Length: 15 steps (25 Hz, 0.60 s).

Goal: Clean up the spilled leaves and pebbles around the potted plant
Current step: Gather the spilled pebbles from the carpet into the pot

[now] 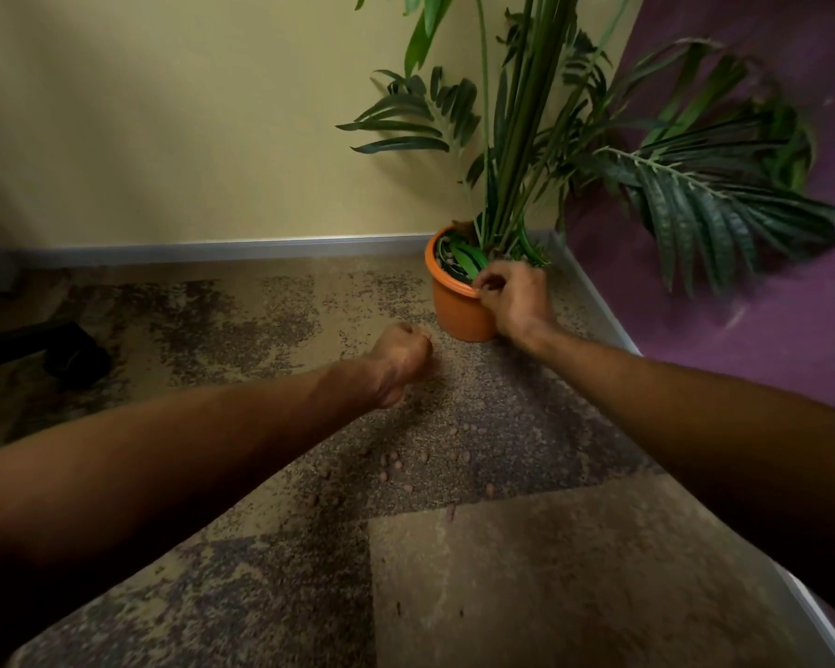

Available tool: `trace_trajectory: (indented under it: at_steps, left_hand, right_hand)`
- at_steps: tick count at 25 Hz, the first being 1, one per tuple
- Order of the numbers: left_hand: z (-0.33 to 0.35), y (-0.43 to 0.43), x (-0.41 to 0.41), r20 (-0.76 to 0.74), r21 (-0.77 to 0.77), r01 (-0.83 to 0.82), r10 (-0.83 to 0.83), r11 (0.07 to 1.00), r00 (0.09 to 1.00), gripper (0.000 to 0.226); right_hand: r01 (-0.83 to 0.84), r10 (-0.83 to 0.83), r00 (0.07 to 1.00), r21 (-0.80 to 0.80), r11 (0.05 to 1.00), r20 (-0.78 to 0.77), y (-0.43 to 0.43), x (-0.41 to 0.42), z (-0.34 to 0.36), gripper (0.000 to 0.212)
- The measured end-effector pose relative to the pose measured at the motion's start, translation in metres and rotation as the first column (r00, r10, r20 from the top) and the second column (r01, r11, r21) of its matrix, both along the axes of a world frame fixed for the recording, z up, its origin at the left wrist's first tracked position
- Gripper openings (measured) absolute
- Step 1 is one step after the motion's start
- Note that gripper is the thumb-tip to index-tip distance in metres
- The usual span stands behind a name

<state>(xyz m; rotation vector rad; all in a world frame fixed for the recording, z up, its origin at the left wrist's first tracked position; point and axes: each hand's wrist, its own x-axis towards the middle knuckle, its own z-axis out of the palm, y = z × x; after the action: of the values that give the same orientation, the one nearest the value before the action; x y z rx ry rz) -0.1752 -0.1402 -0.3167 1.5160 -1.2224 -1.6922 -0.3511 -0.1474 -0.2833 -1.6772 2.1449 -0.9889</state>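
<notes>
The right hand (512, 301) sits at the near rim of the pot (454, 315), fingers curled; whether it pinches the rim or something small I cannot tell. The left hand (401, 361) is a closed fist just left of the pot, low over the carpet (550, 571), its contents hidden. Leaves (466, 262) lie inside the pot. Many pebbles (396, 458) lie scattered in front of the pot, so I judge the cleanup is partway done.

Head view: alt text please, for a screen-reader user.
A person's right hand, fingers curled, is at the rim of an orange plant pot in a room corner; the left hand is fisted beside it. Small brown pebbles lie scattered on the patterned carpet.
</notes>
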Motion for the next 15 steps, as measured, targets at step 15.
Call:
trace_trajectory:
  at_steps: [15]
  left_hand:
    - [-0.041, 0.006, 0.055, 0.533, -0.141, 0.38, -0.254, 0.914, 0.807, 0.026]
  right_hand:
    - [0.249, -0.247, 0.968, -0.062, 0.966, 0.046, -0.047, -0.04, 0.02, 0.018]
